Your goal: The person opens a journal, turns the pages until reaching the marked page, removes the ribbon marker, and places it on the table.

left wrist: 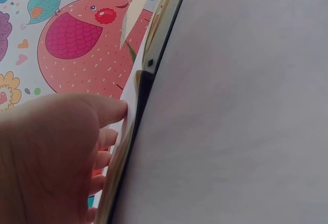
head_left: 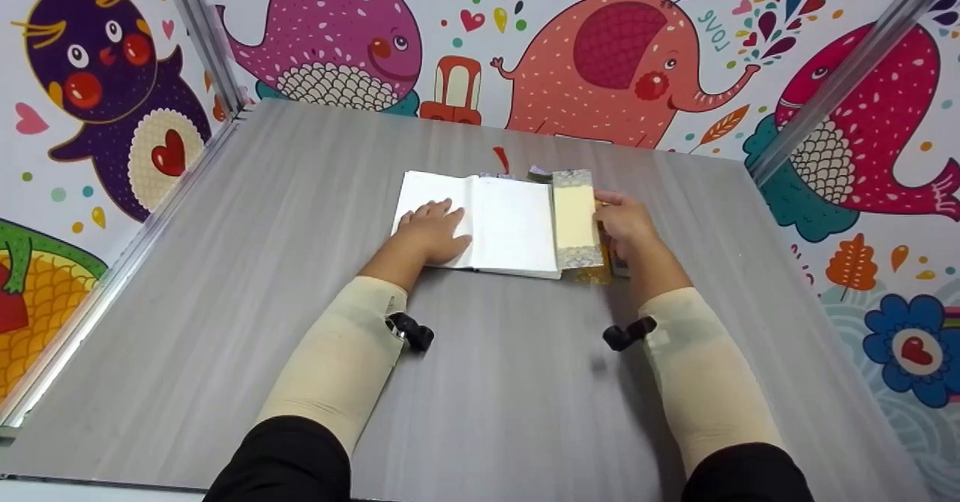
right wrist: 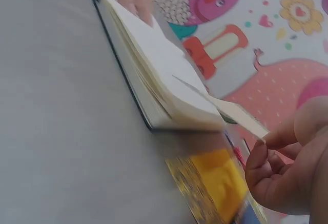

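Note:
An open notebook [head_left: 517, 224] with blank white pages lies on the table, its thick page block seen edge-on in the right wrist view. My left hand [head_left: 433, 233] rests on the left page with its fingers spread. In the left wrist view, the left thumb [left wrist: 113, 110] lies along the paper. My right hand [head_left: 628, 220] pinches a cream bookmark [head_left: 575, 217] with grey patterned ends by its right edge. The bookmark slants over the notebook's right edge in the right wrist view. Beneath it on the table lies a yellow patterned card [right wrist: 220, 178], partly hidden.
A red ribbon or tassel [head_left: 501, 160] and a small purple-and-green piece [head_left: 538, 173] show behind the notebook. The grey table [head_left: 480, 382] extends around it. Printed cartoon panels [head_left: 465, 22] and metal posts [head_left: 202, 37] stand at the table's back and sides.

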`<state>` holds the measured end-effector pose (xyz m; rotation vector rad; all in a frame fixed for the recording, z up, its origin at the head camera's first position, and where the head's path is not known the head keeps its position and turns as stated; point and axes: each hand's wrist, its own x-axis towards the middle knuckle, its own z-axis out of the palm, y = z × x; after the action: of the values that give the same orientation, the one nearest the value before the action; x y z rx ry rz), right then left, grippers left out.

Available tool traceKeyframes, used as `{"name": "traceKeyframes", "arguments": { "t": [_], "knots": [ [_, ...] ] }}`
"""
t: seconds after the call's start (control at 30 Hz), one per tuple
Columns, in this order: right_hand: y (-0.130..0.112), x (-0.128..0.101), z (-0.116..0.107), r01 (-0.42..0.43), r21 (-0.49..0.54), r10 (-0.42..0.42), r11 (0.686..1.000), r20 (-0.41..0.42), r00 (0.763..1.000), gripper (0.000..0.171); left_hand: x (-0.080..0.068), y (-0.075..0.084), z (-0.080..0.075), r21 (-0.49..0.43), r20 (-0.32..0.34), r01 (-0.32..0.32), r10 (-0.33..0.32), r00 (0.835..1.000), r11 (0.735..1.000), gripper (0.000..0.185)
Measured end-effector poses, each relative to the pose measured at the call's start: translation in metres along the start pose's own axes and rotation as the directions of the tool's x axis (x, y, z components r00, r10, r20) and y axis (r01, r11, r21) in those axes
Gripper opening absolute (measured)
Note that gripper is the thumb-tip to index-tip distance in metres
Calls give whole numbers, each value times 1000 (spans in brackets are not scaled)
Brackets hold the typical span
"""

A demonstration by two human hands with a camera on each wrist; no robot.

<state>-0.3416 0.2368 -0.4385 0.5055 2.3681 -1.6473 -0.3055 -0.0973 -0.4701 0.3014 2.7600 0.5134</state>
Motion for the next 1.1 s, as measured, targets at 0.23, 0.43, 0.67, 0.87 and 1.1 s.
{"name": "traceKeyframes", "arguments": {
  "t": [0.23,0.43,0.67,0.87,1.1],
  "knots": [
    [8,6,-35,-51,29,52,998,-44,998,55,-1,0,0,4,4,9,-9,1000,1000,72],
    [17,12,-63,-71,-12,70,997,-83,994,56,-1,1,-1,5,-1,4,-4,1000,1000,72],
    [32,18,-94,-106,-63,98,992,-120,988,56,-1,2,-2,5,3,5,-5,1000,1000,72],
    [42,22,-113,-123,-80,112,989,-122,986,62,-1,2,-2,-4,12,18,-18,1000,1000,72],
    [46,23,-126,-155,-139,140,978,-114,984,63,-2,2,-2,-12,3,13,-13,1000,1000,73]
  ]
}}
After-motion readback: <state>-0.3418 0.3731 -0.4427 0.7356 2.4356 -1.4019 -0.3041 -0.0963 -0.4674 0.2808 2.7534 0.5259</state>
